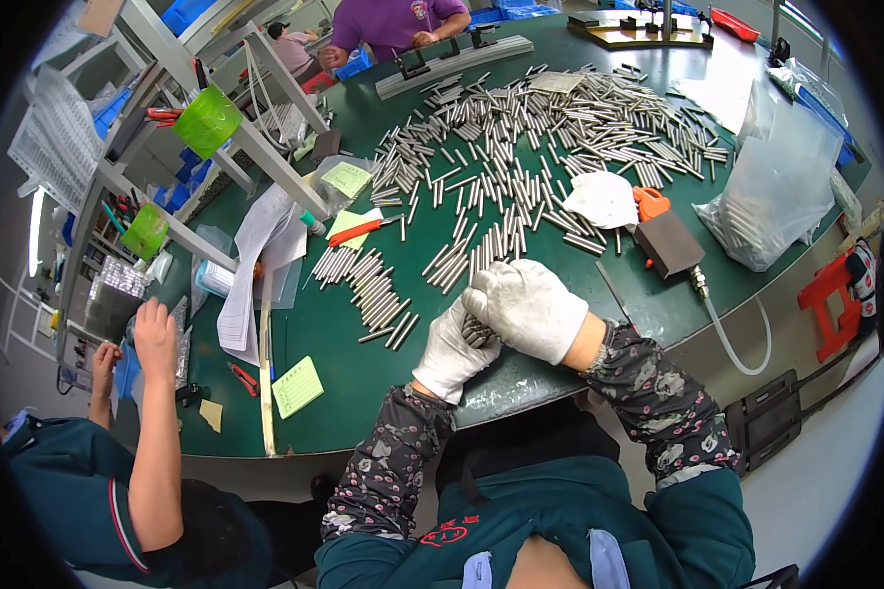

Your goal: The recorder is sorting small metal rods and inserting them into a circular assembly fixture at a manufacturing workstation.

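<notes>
Metal rods [478, 332], a small bundle, gripped between two white-gloved hands at the near edge of the green table [344, 363]. Left hand [454, 351] palm-up beneath, fingers curled part-way around the bundle's near end. Right hand [528, 306] arched over the top, fingers bent down and closed on the far end, rods mostly hidden beneath it. Both forearms in dark flowered sleeves, rising from the lower edge.

Just far of the hands, loose rods scattered across the middle of the table [521, 147]; a neater row of rods [368, 290] lying to the left. Far right of the hands, a brown block [668, 242] with a brass fitting and a clear hose [737, 344] looping off the near edge; an orange-handled tool [650, 203] and a crumpled white cloth [602, 198] just beyond it. Clear plastic bag [771, 191], rods dimly visible inside, standing at the right. Red-handled tool [356, 232] left of centre.

Yellow-green paper slips: one square pad [298, 386] at the near left, another slip [347, 180] farther off, inside a clear pouch. White sheets [255, 265] spread at the left. Green tape rolls [207, 121] hung on a metal frame at the far left. Another person's bare hand [154, 332] raised at the near left; a third person in purple [388, 25] at the far side.
</notes>
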The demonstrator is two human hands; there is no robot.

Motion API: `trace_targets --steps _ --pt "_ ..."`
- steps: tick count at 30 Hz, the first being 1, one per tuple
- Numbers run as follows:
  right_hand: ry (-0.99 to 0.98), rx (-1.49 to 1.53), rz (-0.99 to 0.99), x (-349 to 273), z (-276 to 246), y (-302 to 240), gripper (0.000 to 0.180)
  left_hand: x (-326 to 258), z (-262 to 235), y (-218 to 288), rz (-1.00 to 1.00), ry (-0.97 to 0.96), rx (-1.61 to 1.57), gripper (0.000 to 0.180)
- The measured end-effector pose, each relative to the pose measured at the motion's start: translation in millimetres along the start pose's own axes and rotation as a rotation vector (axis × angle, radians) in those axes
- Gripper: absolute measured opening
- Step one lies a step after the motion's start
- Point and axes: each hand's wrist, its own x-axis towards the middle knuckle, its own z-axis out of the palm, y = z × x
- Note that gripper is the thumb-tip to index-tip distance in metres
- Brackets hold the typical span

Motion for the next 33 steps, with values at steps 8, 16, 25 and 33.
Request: trace_targets --steps 8,16,25,33 --pt "0.072 0.048 0.042 0 -4 2 0.014 2 2 1 -0.053 0.018 -0.088 0.05" --pt "0.242 0.763 0.223 -9 20 16 0.024 0 -6 -5 -0.127 -0.065 -0.187 0.062" --pt "0.183 1.018 0.134 -8 38 17 0.018 -3 -17 -16 -0.102 -0.207 -0.157 0.062" --pt "0.25 1.194 0.49 -24 44 16 0.008 -5 -18 -16 -0.142 -0.21 -0.215 0.056"
